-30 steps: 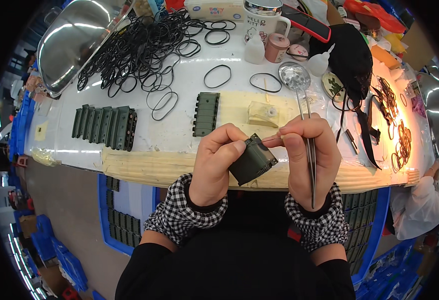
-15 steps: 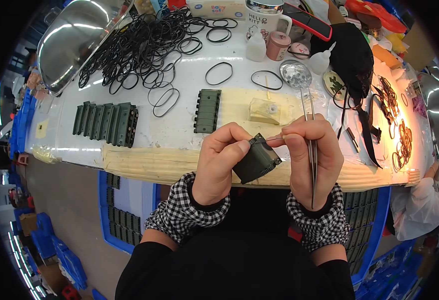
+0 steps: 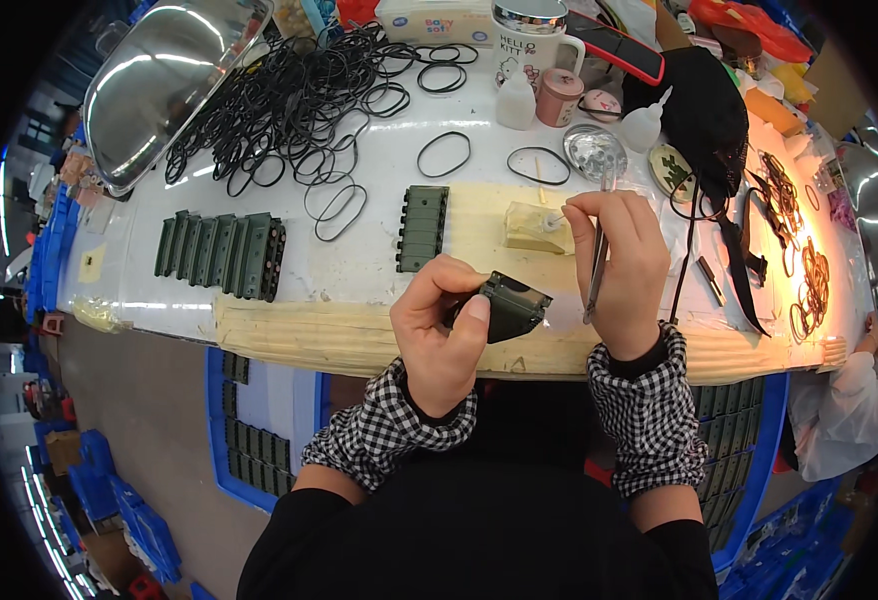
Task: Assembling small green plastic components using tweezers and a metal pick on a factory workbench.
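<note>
My left hand (image 3: 439,335) pinches a dark green, curved plastic piece (image 3: 515,308) between thumb and fingers, tilted just above the table's front edge. My right hand (image 3: 627,268) is closed around metal tweezers (image 3: 596,268), which lie along the palm with their tips pointing down. Its thumb and forefinger also pinch something thin, mostly hidden, at a small white nub (image 3: 549,217) on a yellowish block (image 3: 525,236). Left of the block lies a green ribbed piece (image 3: 423,230). Several similar green pieces (image 3: 221,255) stand in a row farther left.
A heap of black rubber bands (image 3: 279,105) covers the back left, beside a shiny metal bowl (image 3: 164,95). Behind my right hand are a round metal dish (image 3: 589,148), a white mug (image 3: 524,50) and squeeze bottles. Blue trays (image 3: 221,465) of green pieces sit below the table.
My right hand has moved away from the green piece, up and forward to the yellowish block, carrying the tweezers. My left hand has tilted the green piece. The view has shifted slightly.
</note>
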A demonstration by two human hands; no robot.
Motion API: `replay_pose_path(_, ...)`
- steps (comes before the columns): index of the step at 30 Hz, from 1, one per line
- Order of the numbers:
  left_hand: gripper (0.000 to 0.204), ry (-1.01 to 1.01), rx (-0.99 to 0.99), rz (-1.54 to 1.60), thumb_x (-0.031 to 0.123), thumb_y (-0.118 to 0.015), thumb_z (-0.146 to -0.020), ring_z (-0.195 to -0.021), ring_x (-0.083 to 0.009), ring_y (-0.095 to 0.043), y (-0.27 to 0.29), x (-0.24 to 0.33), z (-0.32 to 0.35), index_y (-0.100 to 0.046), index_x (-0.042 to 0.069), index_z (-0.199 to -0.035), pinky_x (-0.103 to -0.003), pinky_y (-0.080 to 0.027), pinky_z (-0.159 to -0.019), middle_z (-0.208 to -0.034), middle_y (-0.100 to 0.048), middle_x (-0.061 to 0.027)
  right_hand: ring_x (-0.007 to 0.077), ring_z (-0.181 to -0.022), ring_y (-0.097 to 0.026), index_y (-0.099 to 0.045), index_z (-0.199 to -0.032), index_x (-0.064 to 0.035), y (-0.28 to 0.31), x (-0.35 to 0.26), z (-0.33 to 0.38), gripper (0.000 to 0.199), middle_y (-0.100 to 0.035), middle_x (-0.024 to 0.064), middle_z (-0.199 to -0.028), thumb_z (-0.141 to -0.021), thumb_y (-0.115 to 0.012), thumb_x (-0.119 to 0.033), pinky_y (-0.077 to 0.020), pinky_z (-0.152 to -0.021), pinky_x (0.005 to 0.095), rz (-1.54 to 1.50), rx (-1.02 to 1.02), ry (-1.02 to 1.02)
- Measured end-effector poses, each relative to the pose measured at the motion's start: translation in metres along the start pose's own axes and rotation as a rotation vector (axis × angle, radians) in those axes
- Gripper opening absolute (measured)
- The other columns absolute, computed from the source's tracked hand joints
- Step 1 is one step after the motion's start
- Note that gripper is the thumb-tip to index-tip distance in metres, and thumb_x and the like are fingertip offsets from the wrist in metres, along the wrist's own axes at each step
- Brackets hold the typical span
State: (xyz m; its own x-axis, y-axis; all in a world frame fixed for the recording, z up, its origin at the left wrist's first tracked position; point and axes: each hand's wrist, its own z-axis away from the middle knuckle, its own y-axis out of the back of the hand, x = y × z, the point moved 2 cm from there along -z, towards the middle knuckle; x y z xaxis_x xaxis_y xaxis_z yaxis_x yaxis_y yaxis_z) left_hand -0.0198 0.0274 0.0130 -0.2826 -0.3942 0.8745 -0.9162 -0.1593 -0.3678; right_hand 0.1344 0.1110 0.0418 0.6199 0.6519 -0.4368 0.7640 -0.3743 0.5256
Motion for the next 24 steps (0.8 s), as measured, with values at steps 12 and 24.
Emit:
replay_pose_path(12,0.012,-0.048,0.044,-0.034,0.001,-0.057,-0.08,-0.076,-0.0093,-0.047,0.001,-0.001,0.002,-0.055,-0.002,-0.091,-0.023,-0.04,-0.07,-0.086,-0.053,-0.0051,0.0271,-0.076,-0.056,-0.063,-0.094,-0.0023,0.01,-0.006,0.0,0.022,-0.06,0.0109,-0.08,-0.073,-0.073,-0.004,-0.0461,-0.066,0.0344,-0.02,-0.021,0.041)
replay_pose_path(24,0.014,0.287,0.003,0.135,0.012,-0.053,-0.088,-0.088,-0.0132,-0.059,-0.014,-0.003,0.017,-0.055,0.0,-0.096,-0.029,-0.047,-0.08,-0.092,-0.063,-0.0067,0.0189,-0.067,-0.057,-0.056,-0.083,-0.0042,0.03,-0.037,0.025,0.023,-0.059,0.0078,-0.079,-0.071,-0.074,0.004,-0.0462,-0.06,0.0273,-0.62,-0.286,-0.218)
